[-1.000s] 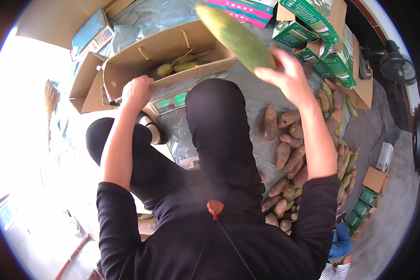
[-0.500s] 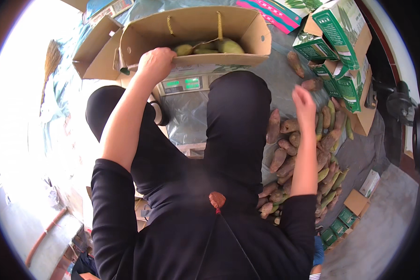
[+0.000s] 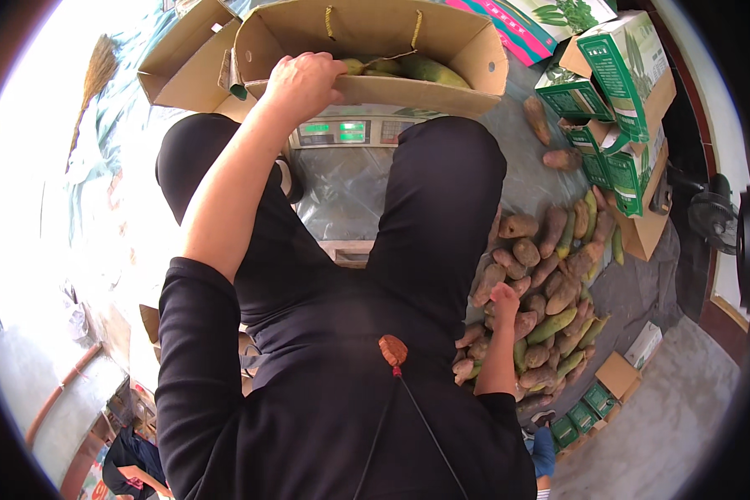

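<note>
A long open cardboard box (image 3: pixel 442 98) with yellow cord handles stands in front of my knees. Several green root vegetables (image 3: pixel 433 72), possibly radishes, lie inside it. My left hand (image 3: pixel 304 83) grips the box's near rim, fingers over the edge and thumb outside. Behind that rim is a scale (image 3: pixel 335 133) with a lit green display, partly hidden by the box. To my right, my right hand (image 3: pixel 503 298) hangs over a heap of soil-covered brown and green root vegetables (image 3: pixel 558 292). Its fingers are foreshortened, and no held thing shows.
Two loose brown roots (image 3: pixel 562 159) lie apart from the heap. Green-and-white cartons (image 3: pixel 621 83) are stacked at the far right, near a black fan (image 3: pixel 715 212). More green boxes (image 3: pixel 587 412) stand lower right, near another person's leg (image 3: pixel 543 454). A broom (image 3: pixel 100 71) is at far left.
My right hand has moved back toward my body, from beside the cartons to over the heap. My left hand stays at the box's rim. The whole view has shifted slightly.
</note>
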### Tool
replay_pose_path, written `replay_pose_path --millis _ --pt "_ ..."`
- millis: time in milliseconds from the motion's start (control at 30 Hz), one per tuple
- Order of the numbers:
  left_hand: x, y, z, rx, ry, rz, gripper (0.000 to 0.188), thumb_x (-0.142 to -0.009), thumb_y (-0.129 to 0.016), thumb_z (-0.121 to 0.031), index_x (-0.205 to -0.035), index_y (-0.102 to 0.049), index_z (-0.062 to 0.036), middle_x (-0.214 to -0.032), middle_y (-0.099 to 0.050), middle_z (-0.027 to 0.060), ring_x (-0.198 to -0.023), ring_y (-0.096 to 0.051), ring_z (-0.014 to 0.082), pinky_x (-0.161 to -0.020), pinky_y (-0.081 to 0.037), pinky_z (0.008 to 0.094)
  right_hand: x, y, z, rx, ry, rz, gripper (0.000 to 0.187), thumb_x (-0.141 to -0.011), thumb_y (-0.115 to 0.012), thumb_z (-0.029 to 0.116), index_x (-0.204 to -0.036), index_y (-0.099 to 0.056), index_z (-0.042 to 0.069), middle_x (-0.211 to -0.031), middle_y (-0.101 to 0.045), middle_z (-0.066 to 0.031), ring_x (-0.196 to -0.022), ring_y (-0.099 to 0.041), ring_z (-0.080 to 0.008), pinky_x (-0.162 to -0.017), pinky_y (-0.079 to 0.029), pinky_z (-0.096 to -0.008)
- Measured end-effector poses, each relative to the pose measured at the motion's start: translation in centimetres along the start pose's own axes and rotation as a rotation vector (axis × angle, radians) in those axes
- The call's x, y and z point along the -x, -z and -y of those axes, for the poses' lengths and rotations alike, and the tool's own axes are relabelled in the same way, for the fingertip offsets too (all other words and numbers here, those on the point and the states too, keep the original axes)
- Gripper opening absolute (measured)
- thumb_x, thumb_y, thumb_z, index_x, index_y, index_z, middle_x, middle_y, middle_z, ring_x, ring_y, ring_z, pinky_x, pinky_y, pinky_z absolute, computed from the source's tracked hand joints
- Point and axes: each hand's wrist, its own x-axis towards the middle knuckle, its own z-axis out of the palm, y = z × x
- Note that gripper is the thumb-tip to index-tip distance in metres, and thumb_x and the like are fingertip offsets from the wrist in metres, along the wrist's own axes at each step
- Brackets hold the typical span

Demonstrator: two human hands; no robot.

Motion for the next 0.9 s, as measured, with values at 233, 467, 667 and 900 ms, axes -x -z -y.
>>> replay_pose_path --millis 233,467,667,900 --pt "0.2 0.4 0.0 0.017 -0.014 -0.008 0.036 -0.075 -0.069 -0.026 -0.109 -0.064 -0.0144 -0.099 -0.063 0.0075 -0.101 -0.059 0.0252 -0.085 -0.046 0.0411 1.6 -1.3 -0.7 0.007 -0.103 0.039 0.022 -0.088 -0.056 0.017 -0.108 -0.063 0.009 -0.083 -0.064 0.0032 -0.068 -0.058 -0.0072 -0.052 -0.038 -0.0208" --pt "0.2 1.0 -0.4 0.053 -0.008 0.001 0.040 -0.071 -0.069 -0.021 -0.109 -0.064 -0.0097 -0.096 -0.062 0.0087 -0.098 -0.058 0.0280 -0.084 -0.046 0.0406 1.7 -2.6 0.7 -0.049 -0.169 0.046 0.023 -0.087 -0.058 0.016 -0.108 -0.063 0.008 -0.083 -0.064 0.0027 -0.068 -0.058 -0.0066 -0.052 -0.038 -0.0208" --pt "0.2 0.9 -0.2 0.064 -0.005 0.010 0.036 -0.072 -0.067 -0.019 -0.106 -0.065 -0.0090 -0.095 -0.062 0.0087 -0.098 -0.059 0.0275 -0.084 -0.046 0.0403 1.9 -3.5 1.5 -0.050 -0.158 0.066 0.021 -0.088 -0.057 0.014 -0.106 -0.062 0.005 -0.083 -0.064 0.0002 -0.068 -0.059 -0.0092 -0.056 -0.042 -0.0196" --pt "-0.4 0.7 -0.6 0.013 -0.018 0.017 0.032 -0.071 -0.066 -0.017 -0.103 -0.066 -0.0101 -0.093 -0.062 0.0078 -0.096 -0.059 0.0270 -0.083 -0.046 0.0404 -1.7 -5.2 17.7 0.104 0.475 0.078 0.020 -0.085 -0.059 0.005 -0.103 -0.062 -0.001 -0.091 -0.064 -0.0053 -0.084 -0.059 -0.0120 -0.076 -0.049 -0.0258"
